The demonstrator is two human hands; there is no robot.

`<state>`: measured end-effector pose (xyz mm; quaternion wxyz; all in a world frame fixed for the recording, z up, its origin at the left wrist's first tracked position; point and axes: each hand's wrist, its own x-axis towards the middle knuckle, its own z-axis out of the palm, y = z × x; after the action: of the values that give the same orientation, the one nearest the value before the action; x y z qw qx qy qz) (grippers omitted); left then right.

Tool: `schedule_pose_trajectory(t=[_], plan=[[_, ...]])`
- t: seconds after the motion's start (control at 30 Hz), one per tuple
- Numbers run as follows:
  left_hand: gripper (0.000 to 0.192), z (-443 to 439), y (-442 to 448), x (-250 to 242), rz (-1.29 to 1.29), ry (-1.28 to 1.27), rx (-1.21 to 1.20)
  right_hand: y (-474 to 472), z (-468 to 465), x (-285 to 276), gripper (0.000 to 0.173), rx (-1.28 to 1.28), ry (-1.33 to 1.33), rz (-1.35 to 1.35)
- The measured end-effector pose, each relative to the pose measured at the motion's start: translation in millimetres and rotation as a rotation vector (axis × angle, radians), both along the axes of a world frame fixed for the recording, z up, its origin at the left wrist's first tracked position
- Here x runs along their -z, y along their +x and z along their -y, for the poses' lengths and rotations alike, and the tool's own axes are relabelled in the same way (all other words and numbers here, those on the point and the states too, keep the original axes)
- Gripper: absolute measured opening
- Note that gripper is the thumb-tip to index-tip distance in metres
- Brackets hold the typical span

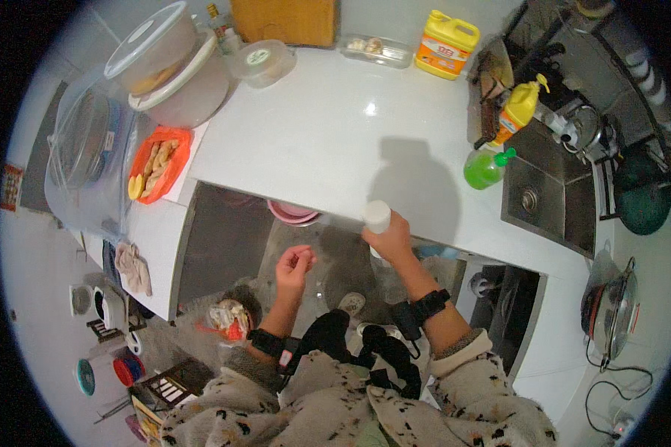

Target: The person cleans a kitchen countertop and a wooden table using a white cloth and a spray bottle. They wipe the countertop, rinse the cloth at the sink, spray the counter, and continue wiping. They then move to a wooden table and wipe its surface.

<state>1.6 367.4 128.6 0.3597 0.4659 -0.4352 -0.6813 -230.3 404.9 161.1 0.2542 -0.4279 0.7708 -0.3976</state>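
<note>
My right hand (396, 239) is wrapped around a white cylindrical bottle (377, 215), held at the front edge of the white countertop (313, 139). The bottle's pale round top faces up towards me, and my palm and fingers hide much of its side. To the left, my left hand (294, 265) hovers in front of the counter with its fingers curled in; I see nothing in it. Below the counter edge, between the hands and further back, pink basins (293, 213) sit in the open space.
An orange bag of ginger-like roots (159, 159) and stacked lidded tubs (184, 84) stand left. A yellow detergent jug (446, 46) is at the back. On the right are a green soap bottle (483, 169), a yellow pump bottle (517, 109), a steel sink (545, 193) and a lidded electric pan (612, 313).
</note>
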Motion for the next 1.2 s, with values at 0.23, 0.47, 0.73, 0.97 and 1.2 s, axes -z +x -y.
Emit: schedule_pose_trajectory(t=[0.23,0.47,0.73,0.97,1.2], plan=[[0.014,7.2,17.3,-5.3,-0.024,0.058,-0.082,52.8,58.5,1.0,0.048,-0.119,-0.025,-0.099],[0.015,13.3,41.1,-8.8,-0.001,0.080,-0.146,80.1,70.2,-6.2,0.048,-0.198,0.003,-0.031],[0.017,16.2,37.2,-3.3,0.012,0.099,-0.137,68.7,55.4,-3.9,0.053,-0.187,0.082,-0.075],[0.015,21.1,-1.6,-4.9,-0.052,0.021,0.005,14.7,3.9,-7.5,0.054,-0.113,0.112,0.094],[0.017,55.0,-70.8,9.4,0.016,0.021,0.135,-41.8,-29.8,4.2,0.054,-0.068,-0.407,0.174]])
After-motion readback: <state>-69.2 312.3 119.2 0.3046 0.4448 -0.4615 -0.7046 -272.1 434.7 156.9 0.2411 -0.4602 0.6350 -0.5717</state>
